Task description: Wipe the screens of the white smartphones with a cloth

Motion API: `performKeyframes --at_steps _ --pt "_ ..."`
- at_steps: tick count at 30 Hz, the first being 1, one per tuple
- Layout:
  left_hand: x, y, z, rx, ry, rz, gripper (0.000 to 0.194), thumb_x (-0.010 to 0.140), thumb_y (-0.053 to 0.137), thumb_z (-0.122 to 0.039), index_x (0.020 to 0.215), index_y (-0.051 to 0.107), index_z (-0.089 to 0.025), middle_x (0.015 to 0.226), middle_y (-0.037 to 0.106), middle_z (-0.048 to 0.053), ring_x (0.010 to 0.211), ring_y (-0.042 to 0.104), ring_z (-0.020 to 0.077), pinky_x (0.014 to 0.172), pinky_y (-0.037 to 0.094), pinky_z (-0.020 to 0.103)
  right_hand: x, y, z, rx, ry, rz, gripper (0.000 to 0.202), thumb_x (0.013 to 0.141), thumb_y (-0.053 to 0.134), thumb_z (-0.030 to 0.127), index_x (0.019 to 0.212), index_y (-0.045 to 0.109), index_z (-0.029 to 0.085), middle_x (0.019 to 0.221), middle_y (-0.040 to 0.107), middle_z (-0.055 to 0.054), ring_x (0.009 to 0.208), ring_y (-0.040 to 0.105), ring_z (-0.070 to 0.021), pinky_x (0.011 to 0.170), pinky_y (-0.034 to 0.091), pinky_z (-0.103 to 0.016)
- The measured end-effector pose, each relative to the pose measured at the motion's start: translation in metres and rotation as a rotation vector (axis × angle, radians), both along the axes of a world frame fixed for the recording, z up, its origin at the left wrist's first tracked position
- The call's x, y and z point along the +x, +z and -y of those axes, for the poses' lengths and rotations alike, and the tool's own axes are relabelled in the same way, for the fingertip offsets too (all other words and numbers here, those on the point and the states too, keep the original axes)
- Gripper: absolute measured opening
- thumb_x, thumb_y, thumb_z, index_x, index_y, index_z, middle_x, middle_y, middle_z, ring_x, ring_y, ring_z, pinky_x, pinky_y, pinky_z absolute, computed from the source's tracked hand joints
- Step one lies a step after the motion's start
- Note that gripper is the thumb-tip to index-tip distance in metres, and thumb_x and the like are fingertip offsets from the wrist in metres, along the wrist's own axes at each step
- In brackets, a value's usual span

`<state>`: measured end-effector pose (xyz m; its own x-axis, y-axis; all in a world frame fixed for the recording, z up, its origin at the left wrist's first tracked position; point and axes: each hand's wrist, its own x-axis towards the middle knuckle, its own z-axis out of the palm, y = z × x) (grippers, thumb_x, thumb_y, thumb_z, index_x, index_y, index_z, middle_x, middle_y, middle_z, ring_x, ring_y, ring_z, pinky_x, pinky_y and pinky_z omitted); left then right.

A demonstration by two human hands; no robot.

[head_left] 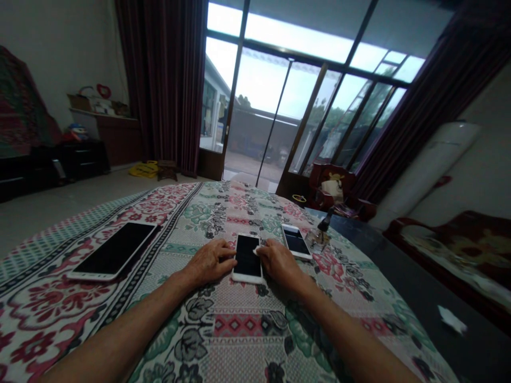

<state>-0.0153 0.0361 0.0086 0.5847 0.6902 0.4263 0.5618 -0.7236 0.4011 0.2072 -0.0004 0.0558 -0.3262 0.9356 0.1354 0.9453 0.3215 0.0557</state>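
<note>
A white-framed smartphone (247, 258) with a dark screen lies face up on the patterned tablecloth in front of me. My left hand (211, 260) grips its left edge, fingers bent and the thumb near the lower side. From the right, my right hand (278, 259) pinches a small white wad (256, 249), tissue or cotton by its look, against the right part of the screen. Just beyond that hand lies another white smartphone (296, 241). Beside it stands a clear glass bottle (318, 240) with a black top. A large white-edged tablet (115, 251) rests to the left.
The floral tablecloth (239, 351) covers the table. A crumpled white piece (452, 320) lies on a dark surface at right. Wooden chairs (333, 186) stand beyond the table, near glass doors. A yellow bag (144, 169) and small stool (167, 170) are on the floor.
</note>
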Motion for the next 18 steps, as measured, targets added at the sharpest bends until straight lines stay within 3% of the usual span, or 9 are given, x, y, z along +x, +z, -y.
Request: performKeyframes --at_steps 5,13,18 --pt "0.001 -0.001 -0.001 -0.009 0.004 0.011 0.022 0.086 0.056 -0.032 0.088 0.075 -0.021 0.087 0.064 0.006 0.086 0.059 0.0199 0.078 0.046 0.032 -0.002 0.004 0.015 -0.065 0.02 0.018 0.032 0.096 0.042 0.019 0.084 0.071 0.016 0.085 0.061 -0.007 0.072 0.052 -0.0138 0.062 0.03 -0.025" --pt "0.0 -0.004 -0.002 -0.018 0.016 0.029 0.021 0.084 0.057 -0.033 0.088 0.075 -0.022 0.086 0.065 0.005 0.085 0.06 0.0192 0.079 0.047 0.031 0.0 -0.001 -0.031 0.003 -0.083 0.039 0.032 0.096 0.042 0.022 0.087 0.072 0.016 0.091 0.063 -0.01 0.081 0.057 -0.0171 0.067 0.033 -0.026" --pt "0.0 -0.005 -0.003 -0.012 0.023 0.021 0.023 0.086 0.057 -0.034 0.096 0.074 -0.021 0.089 0.065 0.006 0.087 0.06 0.0197 0.08 0.047 0.032 -0.004 0.001 -0.027 0.001 -0.105 0.045 0.032 0.096 0.04 0.02 0.093 0.072 0.016 0.096 0.063 -0.011 0.084 0.057 -0.0183 0.069 0.035 -0.026"
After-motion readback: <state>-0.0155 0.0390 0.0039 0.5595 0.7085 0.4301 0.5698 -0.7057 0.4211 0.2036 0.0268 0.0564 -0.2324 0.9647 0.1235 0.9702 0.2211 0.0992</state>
